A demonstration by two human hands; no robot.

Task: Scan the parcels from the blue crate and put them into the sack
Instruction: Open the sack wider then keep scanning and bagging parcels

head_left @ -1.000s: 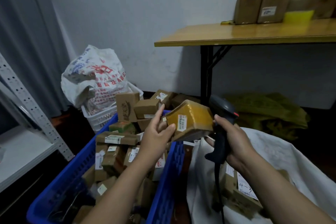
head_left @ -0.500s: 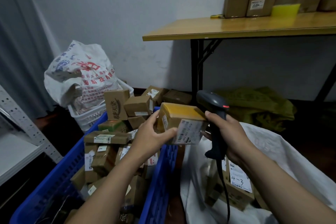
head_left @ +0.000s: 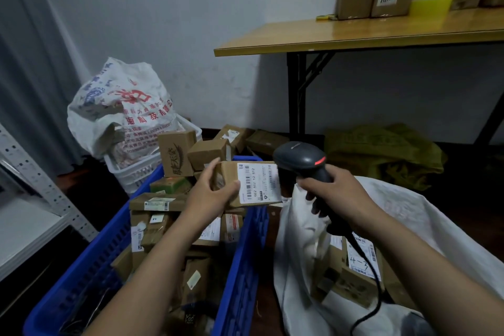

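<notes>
My left hand (head_left: 215,194) grips a small brown parcel (head_left: 255,181) above the far right corner of the blue crate (head_left: 242,275). Its white barcode label faces up toward me. My right hand (head_left: 338,191) holds a black barcode scanner (head_left: 300,157) by the handle, its head right beside the parcel's right edge, a red light lit on it. The crate is full of several taped cardboard parcels (head_left: 163,226). To the right lies the open white sack (head_left: 305,240), with labelled parcels (head_left: 357,267) inside. The scanner cable hangs down into the sack.
A printed white bag (head_left: 122,106) sits in a white basket (head_left: 136,172) behind the crate. More boxes (head_left: 177,153) are piled at the crate's far end. A wooden table (head_left: 368,33) with cartons stands at the right, green sacks (head_left: 381,153) under it. A metal shelf (head_left: 32,199) is at the left.
My left hand has turned the parcel so its barcode label faces up, where before a yellow taped side showed. The scanner head has come closer to the parcel.
</notes>
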